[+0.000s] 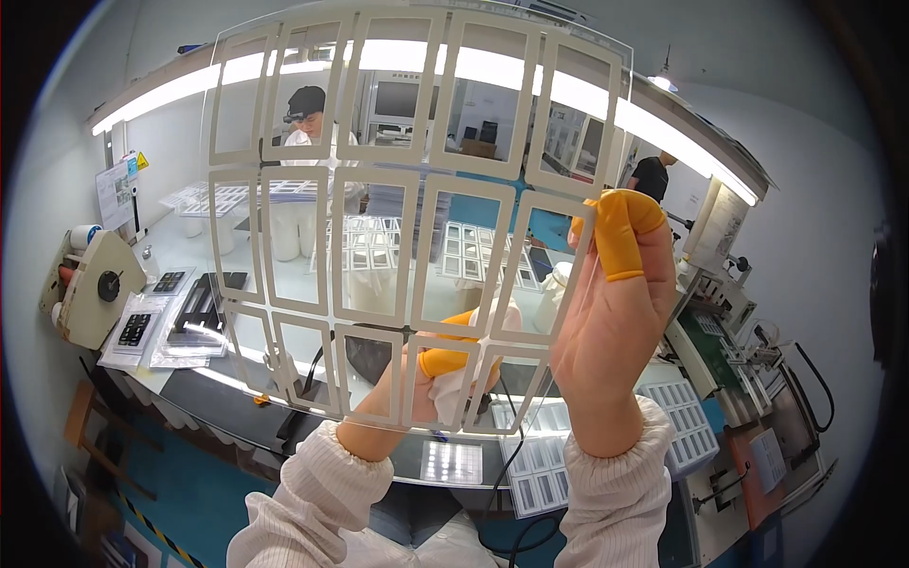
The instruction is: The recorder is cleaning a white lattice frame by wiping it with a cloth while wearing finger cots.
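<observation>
A large clear sheet (pixel 379 176) printed with rows of off-white rectangular frames stands upright, slightly tilted, in front of me. My right hand (pixel 615 293) grips its right edge, with orange finger cots on the fingers. Behind the sheet, seen through it, my left hand (pixel 440 364) also wears orange finger cots. It is closed on a crumpled white cloth (pixel 450 398) near the lower middle of the sheet. Whether the cloth touches the sheet's back, I cannot tell.
Stacked framed sheets (pixel 365 244) lie on the table beyond. Another tray-like stack (pixel 680 426) sits at right, beside a machine (pixel 729 341). A tape dispenser (pixel 99 284) stands at left. A person (pixel 305 123) works across the table; another (pixel 650 175) is farther right.
</observation>
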`<state>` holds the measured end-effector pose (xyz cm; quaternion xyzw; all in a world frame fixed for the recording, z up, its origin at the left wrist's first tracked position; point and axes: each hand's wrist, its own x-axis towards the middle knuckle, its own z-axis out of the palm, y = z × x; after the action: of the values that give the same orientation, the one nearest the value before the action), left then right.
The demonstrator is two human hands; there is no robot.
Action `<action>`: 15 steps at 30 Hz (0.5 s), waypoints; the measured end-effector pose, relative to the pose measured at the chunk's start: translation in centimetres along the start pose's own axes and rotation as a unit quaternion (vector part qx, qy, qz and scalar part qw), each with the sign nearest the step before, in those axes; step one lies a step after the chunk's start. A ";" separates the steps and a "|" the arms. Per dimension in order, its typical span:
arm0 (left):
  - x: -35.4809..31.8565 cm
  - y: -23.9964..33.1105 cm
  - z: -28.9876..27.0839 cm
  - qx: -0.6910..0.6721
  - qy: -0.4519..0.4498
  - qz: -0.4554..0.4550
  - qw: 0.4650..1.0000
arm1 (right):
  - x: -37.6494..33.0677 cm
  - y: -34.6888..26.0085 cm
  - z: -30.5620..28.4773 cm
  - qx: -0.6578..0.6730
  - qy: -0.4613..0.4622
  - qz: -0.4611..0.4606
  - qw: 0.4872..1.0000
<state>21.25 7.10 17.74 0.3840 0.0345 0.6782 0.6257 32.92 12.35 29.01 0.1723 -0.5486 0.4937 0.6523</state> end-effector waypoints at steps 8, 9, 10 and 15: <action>-4.1 -2.2 -5.8 0.109 0.109 0.012 0.988 | 0.8 0.0 -1.9 0.010 0.031 0.021 0.999; -4.5 -2.2 -5.8 0.149 0.126 0.010 0.981 | 0.8 -0.1 -2.1 0.001 0.035 0.017 0.999; -4.6 -1.7 -5.4 0.128 0.094 0.017 0.987 | 0.8 0.0 -2.1 -0.018 0.080 0.020 0.996; -2.8 0.0 -5.3 0.114 -0.006 0.064 0.991 | 0.0 0.7 -2.2 0.003 0.038 0.033 0.999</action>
<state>18.07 6.97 12.64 0.4583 0.0835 0.7059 0.5336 33.52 14.38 28.07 0.1373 -0.5274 0.5227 0.6556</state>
